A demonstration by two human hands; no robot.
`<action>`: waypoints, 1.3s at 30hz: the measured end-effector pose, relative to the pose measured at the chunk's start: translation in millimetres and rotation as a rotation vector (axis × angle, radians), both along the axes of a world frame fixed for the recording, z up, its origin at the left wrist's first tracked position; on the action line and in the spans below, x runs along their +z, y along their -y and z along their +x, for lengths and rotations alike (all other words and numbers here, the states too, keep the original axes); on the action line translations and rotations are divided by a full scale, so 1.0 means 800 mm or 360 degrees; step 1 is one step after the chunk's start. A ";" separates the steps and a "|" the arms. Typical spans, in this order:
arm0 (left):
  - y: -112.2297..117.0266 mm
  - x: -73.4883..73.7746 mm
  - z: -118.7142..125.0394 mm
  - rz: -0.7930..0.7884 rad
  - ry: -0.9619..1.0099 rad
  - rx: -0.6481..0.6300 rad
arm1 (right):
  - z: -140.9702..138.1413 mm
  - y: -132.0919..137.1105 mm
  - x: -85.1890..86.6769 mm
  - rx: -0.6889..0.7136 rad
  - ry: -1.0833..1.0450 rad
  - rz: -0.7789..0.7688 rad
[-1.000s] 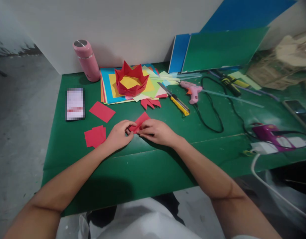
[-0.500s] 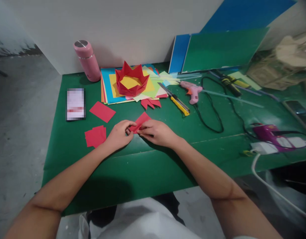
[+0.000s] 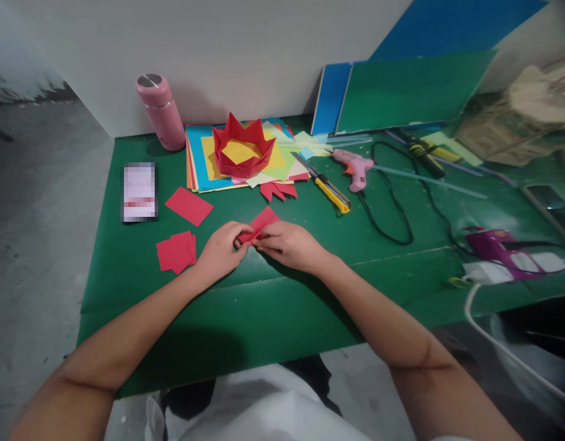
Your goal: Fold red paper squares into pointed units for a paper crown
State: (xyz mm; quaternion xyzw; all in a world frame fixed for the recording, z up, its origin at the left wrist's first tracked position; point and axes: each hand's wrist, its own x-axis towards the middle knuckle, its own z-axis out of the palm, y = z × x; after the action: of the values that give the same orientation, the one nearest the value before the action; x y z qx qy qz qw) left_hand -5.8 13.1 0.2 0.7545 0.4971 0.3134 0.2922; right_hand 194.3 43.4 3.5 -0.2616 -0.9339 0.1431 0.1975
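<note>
A small piece of red paper (image 3: 266,217) with a folded edge lies between my hands on the green table. My left hand (image 3: 225,248) pinches its left corner between thumb and curled fingers. From the other side my right hand (image 3: 289,246) presses and grips the near edge, its fingers close to my left fingertips. Part of the fold is hidden behind the fingers. Loose red squares (image 3: 176,251) lie beside my left wrist, and a red rectangle (image 3: 189,206) rests just beyond them. Farther back stands a pointed red paper ring (image 3: 222,160).
Under the ring is a stack of coloured paper (image 3: 197,174). A yellow utility knife (image 3: 333,195), blade out, lies near a pink glue gun (image 3: 358,168) with a black cord. A pink bottle (image 3: 165,119) stands back left; a purple power strip (image 3: 489,248) is at right.
My left fingers have closed a little further on the left corner of the red paper, and its near edge is lifted slightly. Everything else has stayed in place.
</note>
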 end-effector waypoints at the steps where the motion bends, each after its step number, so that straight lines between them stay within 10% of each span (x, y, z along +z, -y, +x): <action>1: 0.000 0.000 0.000 0.0007 -0.0014 -0.0002 | 0.000 0.000 0.000 0.0002 0.0013 -0.0003; 39: -0.002 0.000 0.003 -0.0042 -0.0013 0.0001 | 0.010 -0.007 0.019 -0.0022 -0.0010 0.0151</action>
State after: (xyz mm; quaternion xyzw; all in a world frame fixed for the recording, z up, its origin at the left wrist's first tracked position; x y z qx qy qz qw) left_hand -3.4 14.5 -0.1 0.7516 0.5027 0.3038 0.3001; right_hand 202.2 49.0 19.1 -0.2579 -0.9371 0.0981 0.2137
